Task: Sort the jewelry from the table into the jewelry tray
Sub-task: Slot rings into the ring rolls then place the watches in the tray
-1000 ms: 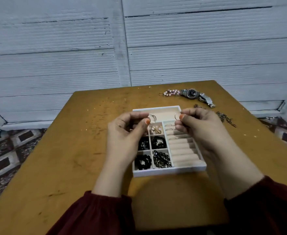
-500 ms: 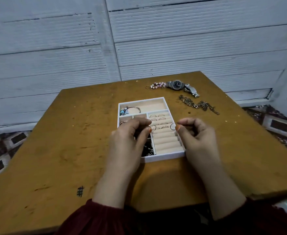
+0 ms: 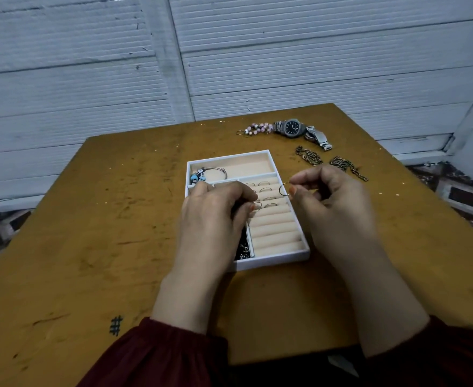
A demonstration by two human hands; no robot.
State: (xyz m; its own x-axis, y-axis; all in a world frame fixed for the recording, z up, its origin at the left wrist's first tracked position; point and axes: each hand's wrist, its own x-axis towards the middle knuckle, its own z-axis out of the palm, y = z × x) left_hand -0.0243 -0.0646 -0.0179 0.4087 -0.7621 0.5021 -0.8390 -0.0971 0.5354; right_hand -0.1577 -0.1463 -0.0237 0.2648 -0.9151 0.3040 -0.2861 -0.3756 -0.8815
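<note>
The thin hoop [image 3: 283, 189] is hanging pinched between my right hand's [image 3: 330, 202] thumb and forefinger, over the right edge of the ring rolls [image 3: 274, 230] in the jewelry tray [image 3: 274, 259]. My left hand's [image 3: 215, 216] fingers are curling, seemingly pinching a second hoop [image 3: 257, 205] against those rolls. I am judging this the hoop-seating step, calling next for an edge-on lowering into a free groove, while watch [image 3: 292, 127], chain [image 3: 341, 164] and beaded bracelet [image 3: 257, 129] are waiting on the surface [image 3: 118, 219] beyond.

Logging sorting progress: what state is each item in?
White beige-lined jewelry tray: lidless, partly filled.
Thin gold hoop: pinched by right hand, above tray.
Small ring: pinched by left hand, at ring rolls.
Silver bangle with blue charms: lying in top compartment.
Silver wristwatch: on table.
Pink bead bracelet: on table.
Bronze chain: on table.
</note>
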